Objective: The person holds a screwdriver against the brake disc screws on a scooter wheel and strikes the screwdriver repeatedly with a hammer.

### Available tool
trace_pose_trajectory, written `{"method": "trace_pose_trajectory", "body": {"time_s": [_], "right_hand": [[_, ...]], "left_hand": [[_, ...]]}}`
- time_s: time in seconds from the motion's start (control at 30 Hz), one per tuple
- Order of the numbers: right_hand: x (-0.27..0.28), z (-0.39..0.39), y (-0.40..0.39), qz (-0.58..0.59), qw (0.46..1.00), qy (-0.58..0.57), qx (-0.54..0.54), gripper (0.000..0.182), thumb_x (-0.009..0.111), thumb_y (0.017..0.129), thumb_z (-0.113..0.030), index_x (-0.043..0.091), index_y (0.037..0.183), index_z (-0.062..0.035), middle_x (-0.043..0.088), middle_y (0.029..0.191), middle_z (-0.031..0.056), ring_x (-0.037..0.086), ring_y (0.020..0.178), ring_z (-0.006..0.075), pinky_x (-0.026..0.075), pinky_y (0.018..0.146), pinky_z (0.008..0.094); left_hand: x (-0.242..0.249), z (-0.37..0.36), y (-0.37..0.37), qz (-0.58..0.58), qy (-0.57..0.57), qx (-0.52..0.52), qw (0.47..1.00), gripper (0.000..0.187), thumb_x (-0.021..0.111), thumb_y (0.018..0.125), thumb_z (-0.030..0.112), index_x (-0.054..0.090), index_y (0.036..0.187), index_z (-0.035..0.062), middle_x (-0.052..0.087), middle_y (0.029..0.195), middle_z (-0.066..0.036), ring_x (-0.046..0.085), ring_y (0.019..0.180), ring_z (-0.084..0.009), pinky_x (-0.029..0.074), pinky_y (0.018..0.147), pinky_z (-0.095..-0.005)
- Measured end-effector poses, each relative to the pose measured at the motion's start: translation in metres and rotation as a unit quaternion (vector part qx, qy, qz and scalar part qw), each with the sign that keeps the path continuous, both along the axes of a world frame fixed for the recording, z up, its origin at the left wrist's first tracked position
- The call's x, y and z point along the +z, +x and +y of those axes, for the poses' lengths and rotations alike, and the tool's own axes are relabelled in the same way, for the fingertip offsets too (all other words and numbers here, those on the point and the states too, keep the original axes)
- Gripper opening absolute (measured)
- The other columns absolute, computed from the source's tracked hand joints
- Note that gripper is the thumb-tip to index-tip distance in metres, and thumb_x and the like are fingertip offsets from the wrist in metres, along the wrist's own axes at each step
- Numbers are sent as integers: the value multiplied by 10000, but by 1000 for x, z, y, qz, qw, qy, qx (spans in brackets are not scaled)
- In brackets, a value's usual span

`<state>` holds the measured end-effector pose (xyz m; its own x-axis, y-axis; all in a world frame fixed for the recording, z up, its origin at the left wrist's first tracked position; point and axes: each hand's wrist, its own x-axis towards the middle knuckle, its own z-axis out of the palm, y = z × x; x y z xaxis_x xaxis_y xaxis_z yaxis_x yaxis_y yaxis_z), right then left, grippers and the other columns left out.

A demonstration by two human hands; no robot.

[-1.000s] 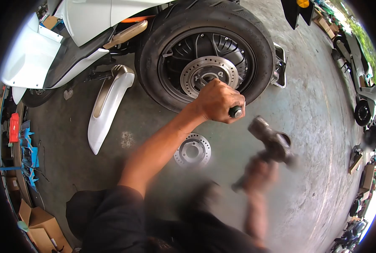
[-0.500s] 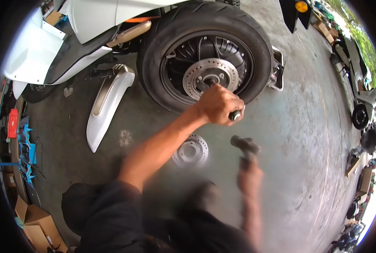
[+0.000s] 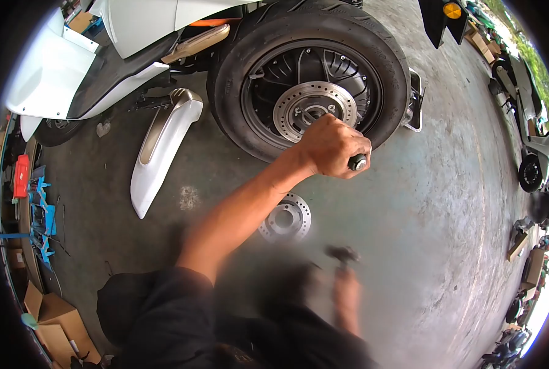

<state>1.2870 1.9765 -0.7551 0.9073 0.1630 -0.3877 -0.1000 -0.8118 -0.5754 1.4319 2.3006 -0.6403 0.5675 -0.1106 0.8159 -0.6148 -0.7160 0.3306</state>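
My left hand [image 3: 334, 146] is wrapped round the black handle of a screwdriver [image 3: 358, 162], its capped end sticking out towards me. The far end of the tool is hidden behind the fist, at the drilled brake disc [image 3: 285, 114] on the wheel [image 3: 230, 101]. Lower down, my right hand [image 3: 347, 288] is closed on a hammer [image 3: 343, 253], blurred by motion and held apart from the screwdriver. A second brake disc [image 3: 302, 216] lies flat on the floor, partly covered by my left forearm.
A white fender-like panel [image 3: 157, 166] lies left of the wheel, beside white scooter bodywork [image 3: 53, 74]. A metal stand [image 3: 417, 101] is right of the tyre. An open cardboard box [image 3: 62, 320] sits at lower left. Scooters [image 3: 529, 147] line the right side.
My right hand and the hammer have moved down and slightly left, away from the screwdriver. My left hand keeps its grip on the screwdriver at the wheel. The whole view has shifted slightly.
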Motion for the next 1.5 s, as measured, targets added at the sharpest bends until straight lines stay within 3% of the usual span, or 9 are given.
{"method": "trace_pose_trajectory", "body": {"time_s": [0.27, 0.67, 0.87, 0.97, 1.1, 1.17, 1.27, 1.37, 1.5], "right_hand": [[38, 20, 30, -56, 998, 32, -12, 290, 584, 968, -213, 457, 845, 17, 484, 577, 141, 420, 507, 211, 401, 512, 377], [81, 56, 67, -108, 984, 143, -23, 287, 569, 980, -249, 487, 876, 5, 492, 578, 51, 446, 503, 125, 383, 480, 304], [95, 100, 74, -101, 873, 471, -83, 274, 564, 989, -280, 473, 994, -22, 469, 623, -18, 418, 499, 51, 348, 448, 213], [88, 121, 84, -210, 870, 445, -24, 255, 549, 997, -263, 472, 992, -20, 463, 638, -23, 410, 501, 48, 337, 446, 209], [115, 118, 93, -142, 893, 426, -36, 187, 522, 1001, -199, 472, 1004, -18, 473, 640, -23, 410, 512, 42, 332, 448, 208], [127, 99, 96, -163, 861, 473, -90, 203, 528, 1000, -204, 468, 1049, -16, 492, 687, 5, 429, 516, 52, 349, 443, 212], [175, 48, 102, -306, 729, 601, -117, 498, 445, 993, -533, 450, 1029, -37, 393, 641, 16, 374, 445, 85, 348, 372, 241], [233, 37, 103, -538, 646, 511, -182, 522, 378, 989, -589, 443, 842, -93, 301, 619, -27, 319, 420, 62, 300, 395, 179], [138, 49, 102, -339, 652, 670, -108, 518, 410, 970, -619, 578, 974, -129, 604, 752, -6, 528, 559, 127, 451, 528, 293]], "left_hand": [[-3, 1, 3, 1, -16, -3, 1000, 178, 655, 664, 51, 524, 550, 92, 538, 494, -64, 557, 428, -235, 431, 425, -322], [-7, -2, 4, -15, -3, 12, 1000, 203, 658, 659, 62, 495, 544, 99, 507, 481, -57, 539, 420, -239, 423, 424, -327], [-8, -1, 9, 33, 12, 41, 999, 67, 674, 649, 150, 623, 608, 141, 618, 566, -39, 627, 516, -236, 474, 452, -334], [-10, 2, 9, 49, -3, 15, 999, 55, 680, 634, 159, 630, 614, 146, 629, 581, -42, 629, 521, -241, 479, 461, -341], [-5, 1, 11, 18, -9, 6, 1000, 115, 673, 646, 116, 565, 607, 113, 588, 556, -51, 608, 496, -246, 460, 480, -344], [-1, -1, 11, 18, 4, 27, 999, 163, 663, 677, 92, 534, 579, 100, 566, 536, -61, 594, 476, -246, 443, 461, -341], [-4, -1, 11, 3, -9, 16, 1000, 217, 659, 685, 56, 499, 540, 79, 530, 496, -69, 565, 437, -244, 409, 420, -340], [-3, -1, 11, 5, -17, 22, 1000, 194, 665, 683, 59, 523, 552, 80, 544, 503, -70, 573, 443, -245, 425, 423, -345], [-6, -2, 7, 17, -32, -5, 999, 202, 668, 693, 61, 523, 554, 82, 543, 501, -70, 573, 444, -248, 430, 424, -348]]}}
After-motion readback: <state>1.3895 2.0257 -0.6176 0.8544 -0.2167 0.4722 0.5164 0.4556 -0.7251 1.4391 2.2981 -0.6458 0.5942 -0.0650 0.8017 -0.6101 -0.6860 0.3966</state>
